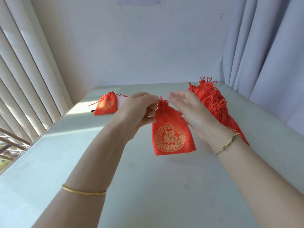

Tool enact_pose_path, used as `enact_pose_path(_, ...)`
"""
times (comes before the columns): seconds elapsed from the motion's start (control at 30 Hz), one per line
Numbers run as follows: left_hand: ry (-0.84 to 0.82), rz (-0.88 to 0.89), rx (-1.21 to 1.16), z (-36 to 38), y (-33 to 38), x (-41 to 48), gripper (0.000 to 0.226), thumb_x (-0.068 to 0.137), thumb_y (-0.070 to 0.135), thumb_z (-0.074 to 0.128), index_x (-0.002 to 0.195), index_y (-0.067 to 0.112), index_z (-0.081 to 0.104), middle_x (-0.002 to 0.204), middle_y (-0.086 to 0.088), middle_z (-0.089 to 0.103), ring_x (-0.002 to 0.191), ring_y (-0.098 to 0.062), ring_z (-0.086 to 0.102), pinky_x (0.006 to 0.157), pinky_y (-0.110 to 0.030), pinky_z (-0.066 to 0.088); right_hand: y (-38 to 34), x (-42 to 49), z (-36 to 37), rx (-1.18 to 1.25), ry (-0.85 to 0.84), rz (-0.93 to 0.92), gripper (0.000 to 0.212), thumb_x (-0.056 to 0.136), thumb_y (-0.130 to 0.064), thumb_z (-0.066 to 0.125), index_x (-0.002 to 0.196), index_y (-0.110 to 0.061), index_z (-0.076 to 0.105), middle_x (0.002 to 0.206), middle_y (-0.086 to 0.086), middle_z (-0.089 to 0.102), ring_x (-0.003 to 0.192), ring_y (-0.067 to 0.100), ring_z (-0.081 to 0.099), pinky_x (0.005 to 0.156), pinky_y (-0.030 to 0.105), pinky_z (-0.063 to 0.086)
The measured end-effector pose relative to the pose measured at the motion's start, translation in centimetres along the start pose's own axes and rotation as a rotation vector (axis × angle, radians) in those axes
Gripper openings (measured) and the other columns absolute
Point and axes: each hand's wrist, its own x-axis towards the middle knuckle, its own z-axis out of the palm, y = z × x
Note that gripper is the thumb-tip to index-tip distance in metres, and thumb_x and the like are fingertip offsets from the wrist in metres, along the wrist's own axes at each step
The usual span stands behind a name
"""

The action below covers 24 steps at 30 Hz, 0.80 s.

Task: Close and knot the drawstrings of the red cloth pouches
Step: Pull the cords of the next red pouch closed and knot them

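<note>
your left hand (pixel 139 111) pinches the cinched neck of the red pouch (pixel 171 134), held above the table (pixel 148 186); your right hand (pixel 194 112) is blurred, fingers straight, holding nothing.

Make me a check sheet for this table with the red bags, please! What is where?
Surface: pale smooth table, with a sunlit patch at its far left.
Job's things: red cloth pouch with gold emblem, neck gathered, held above the table; heap of red drawstring pouches at far right; single red pouch lying at far left, strings trailing.
Clutter: small black object beside the single red pouch, too small to identify.
Hands: left hand pinches the held pouch's neck; right hand is open beside it, blurred.
Cables: nothing seen.
Surroundings: white vertical blinds on the left, pale curtain on the right, plain wall behind.
</note>
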Motion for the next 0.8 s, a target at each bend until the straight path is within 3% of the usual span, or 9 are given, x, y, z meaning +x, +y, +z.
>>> enact_pose_path(0.07, -0.009, -0.026, -0.069, 1.4, 0.2, -0.2, 0.023, 0.092, 0.009, 0.049, 0.069, 0.011, 0.051, 0.062, -0.002, 0.047, 0.051, -0.011, 0.042, 0.051, -0.022, 0.041, 0.3, -1.8, -1.5, -0.186, 0.01, -0.022, 0.046, 0.078, -0.039, 0.07, 0.114, -0.017, 0.052, 0.106, -0.008, 0.058, 0.095, 0.003, 0.057, 0.083, 0.026, 0.046)
enact_pose_path(0.17, -0.051, -0.069, -0.152, 3.3, 0.3, -0.4, 0.021, 0.092, 0.011, 0.05, 0.071, 0.012, 0.053, 0.06, -0.001, 0.048, 0.048, -0.01, 0.042, 0.048, -0.021, 0.041, 1.3, -3.9, -4.0, -0.367, 0.05, -0.097, 0.018, 0.08, -0.026, 0.07, 0.081, -0.009, 0.064, 0.078, 0.004, 0.066, 0.072, 0.013, 0.059, 0.07, 0.038, 0.047)
enact_pose_path(0.23, -0.1, -0.068, -0.162, 5.0, 0.2, -0.6, 0.019, 0.093, 0.012, 0.051, 0.073, 0.012, 0.053, 0.061, -0.001, 0.048, 0.049, -0.01, 0.043, 0.047, -0.02, 0.041, 2.0, -4.7, -5.8, -0.345, 0.111, -0.077, 0.018, 0.082, -0.02, 0.068, 0.073, -0.005, 0.065, 0.075, 0.017, 0.067, 0.067, 0.018, 0.059, 0.068, 0.041, 0.048)
enact_pose_path(0.37, -0.135, -0.047, 0.022, 8.7, -1.3, -0.5, 0.007, 0.09, 0.017, 0.059, 0.087, 0.013, 0.054, 0.075, 0.001, 0.054, 0.063, -0.009, 0.051, 0.053, -0.019, 0.046, 3.5, -5.4, -9.1, -0.263, 0.194, 0.01, 0.018, 0.083, -0.015, 0.066, 0.082, 0.003, 0.066, 0.089, 0.026, 0.069, 0.077, 0.034, 0.067, 0.075, 0.047, 0.052)
enact_pose_path(0.43, -0.138, -0.074, 0.185, 10.2, -2.6, -0.1, 0.026, 0.086, 0.017, 0.065, 0.105, 0.013, 0.049, 0.084, 0.0, 0.054, 0.07, -0.01, 0.053, 0.058, -0.021, 0.047, 4.4, -5.2, -10.4, -0.286, 0.23, 0.038, 0.017, 0.084, -0.014, 0.065, 0.08, 0.002, 0.067, 0.086, 0.025, 0.069, 0.074, 0.029, 0.065, 0.068, 0.039, 0.05)
enact_pose_path(0.5, -0.161, -0.108, 0.337, 11.7, -4.3, 0.2, 0.04, 0.083, 0.015, 0.067, 0.114, 0.012, 0.043, 0.091, -0.003, 0.053, 0.07, -0.011, 0.053, 0.056, -0.02, 0.046, 5.4, -4.8, -11.5, -0.335, 0.256, 0.055, 0.018, 0.085, -0.016, 0.064, 0.07, -0.006, 0.064, 0.068, 0.014, 0.063, 0.067, 0.022, 0.057, 0.058, 0.031, 0.04)
enact_pose_path(0.6, -0.154, -0.122, 0.462, 13.4, -6.8, 0.9, 0.04, 0.081, 0.009, 0.066, 0.113, 0.009, 0.042, 0.106, -0.015, 0.057, 0.08, -0.023, 0.06, 0.059, -0.031, 0.052, 7.1, -3.6, -12.3, -0.464, 0.324, 0.052, 0.021, 0.085, -0.022, 0.063, 0.07, -0.008, 0.058, 0.063, 0.003, 0.054, 0.067, 0.024, 0.053, 0.059, 0.031, 0.035)
enact_pose_path(0.67, -0.104, -0.103, 0.521, 14.2, -7.7, 1.4, 0.036, 0.079, 0.007, 0.066, 0.106, 0.009, 0.043, 0.108, -0.02, 0.06, 0.094, -0.034, 0.062, 0.077, -0.044, 0.055, 8.3, -2.9, -12.3, -0.568, 0.377, 0.036, 0.024, 0.084, -0.028, 0.063, 0.078, -0.005, 0.059, 0.073, 0.009, 0.059, 0.075, 0.029, 0.057, 0.063, 0.033, 0.038)
enact_pose_path(0.8, -0.039, -0.091, 0.52, 15.0, -8.0, 2.2, 0.032, 0.077, 0.005, 0.062, 0.099, 0.011, 0.041, 0.103, -0.019, 0.06, 0.092, -0.037, 0.063, 0.078, -0.05, 0.054, 9.6, -2.3, -12.1, -0.692, 0.507, 0.009, 0.034, 0.078, -0.038, 0.068, 0.092, -0.009, 0.057, 0.093, 0.011, 0.06, 0.091, 0.031, 0.057, 0.068, 0.034, 0.043)
